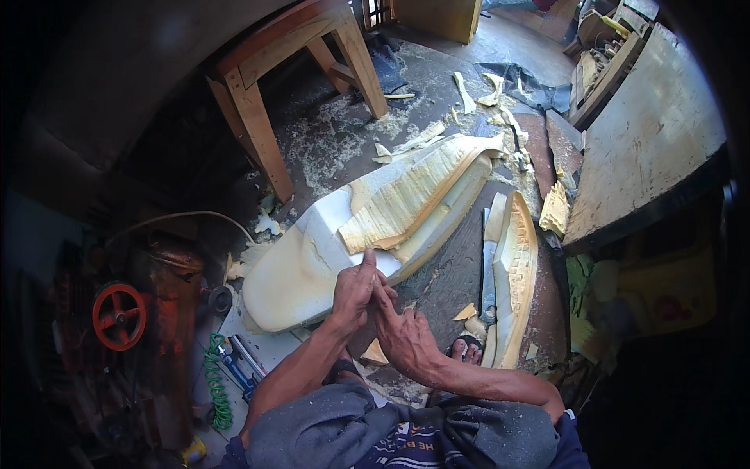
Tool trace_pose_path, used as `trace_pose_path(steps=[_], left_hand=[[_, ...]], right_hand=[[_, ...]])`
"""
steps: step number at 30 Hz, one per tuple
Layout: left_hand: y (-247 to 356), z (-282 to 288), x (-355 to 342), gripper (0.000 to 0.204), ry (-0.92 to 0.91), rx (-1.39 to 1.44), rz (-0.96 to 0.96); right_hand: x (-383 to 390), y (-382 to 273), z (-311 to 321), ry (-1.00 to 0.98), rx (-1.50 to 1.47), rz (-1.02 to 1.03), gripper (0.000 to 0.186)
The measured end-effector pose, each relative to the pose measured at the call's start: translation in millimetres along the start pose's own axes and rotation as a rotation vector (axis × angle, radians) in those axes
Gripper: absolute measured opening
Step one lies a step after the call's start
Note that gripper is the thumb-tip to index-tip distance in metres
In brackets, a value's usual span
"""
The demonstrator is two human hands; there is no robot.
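Observation:
My left hand [357, 293] and my right hand [408, 338] meet in front of me, just over the near edge of a long foam block. The left thumb points up and its fingers curl in. My right index finger reaches against the left hand, while its other fingers are bent. Whether anything small lies between them is hidden. The pale foam block [297, 270], shaped like a motorcycle seat, lies slanting away to the right. On top of it sits a yellow foam piece [414, 199] with a ridged, cut surface.
A second long foam piece [517, 273] lies at the right by my foot. Foam scraps [465, 92] litter the floor. A wooden stool [258, 129] stands far left, a board [648, 133] leans right. A rusty tank [173, 313] and green coiled hose [216, 383] are at left.

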State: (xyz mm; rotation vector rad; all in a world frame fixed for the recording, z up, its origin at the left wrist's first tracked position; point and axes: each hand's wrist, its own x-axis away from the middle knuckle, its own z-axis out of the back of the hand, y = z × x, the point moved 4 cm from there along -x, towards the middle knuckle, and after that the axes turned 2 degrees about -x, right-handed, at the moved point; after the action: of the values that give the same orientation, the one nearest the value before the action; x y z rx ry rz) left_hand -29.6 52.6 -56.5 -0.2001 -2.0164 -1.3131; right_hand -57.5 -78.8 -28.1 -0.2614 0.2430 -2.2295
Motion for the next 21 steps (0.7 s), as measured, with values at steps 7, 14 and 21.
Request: trace_pose_path(steps=[7,14,21], left_hand=[[5.1,-8.1,5.1,0.054,-0.075,-0.182,-0.129],[12.3,3.7,4.0,0.047,-0.135,0.030,-0.011],[24.8,1.3,1.2,0.040,-0.074,-0.607,-0.346]], right_hand=[[-0.1,1.5,6.7,0.019,-0.045,-0.012,0.050],[-0.6,4.1,14.9,0.069,-0.144,0.016,0.051],[3.7,10.6,8.3,0.009,-0.025,0.029,0.039]])
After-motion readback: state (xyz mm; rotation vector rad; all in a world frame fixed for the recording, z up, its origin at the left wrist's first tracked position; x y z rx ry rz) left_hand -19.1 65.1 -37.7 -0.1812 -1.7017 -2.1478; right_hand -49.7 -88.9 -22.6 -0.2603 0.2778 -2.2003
